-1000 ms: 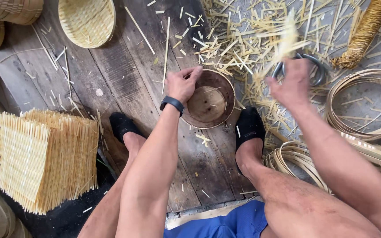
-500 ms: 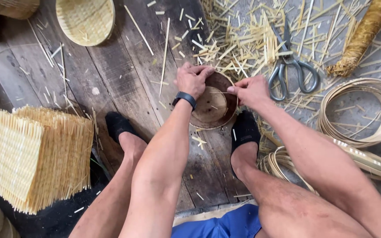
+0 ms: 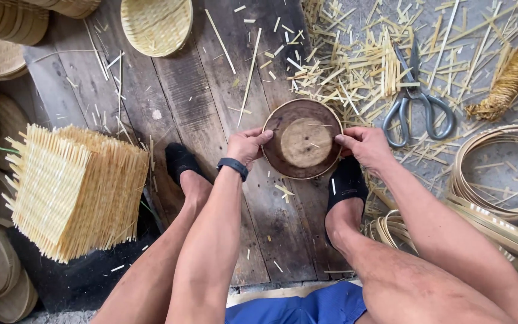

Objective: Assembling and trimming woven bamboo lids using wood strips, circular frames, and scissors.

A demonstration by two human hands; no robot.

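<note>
Both hands, left hand [image 3: 246, 146] and right hand [image 3: 364, 146], have their fingers clamped on opposite rims of a round brown bowl [image 3: 303, 139] resting on the wooden planks [image 3: 199, 102] between the feet, near scissors [image 3: 418, 99].

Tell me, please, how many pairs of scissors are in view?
1: the grey-handled scissors lie on the strewn bamboo offcuts, beyond the right hand. Others could be hidden.

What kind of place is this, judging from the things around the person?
Probably a bamboo-weaving workshop. A stack of woven mats stands on the plank floor, cut strips and scissors lie scattered, coiled hoops sit nearby, and both hands, left hand and right hand, hold a round dark bowl-shaped mould.
</note>
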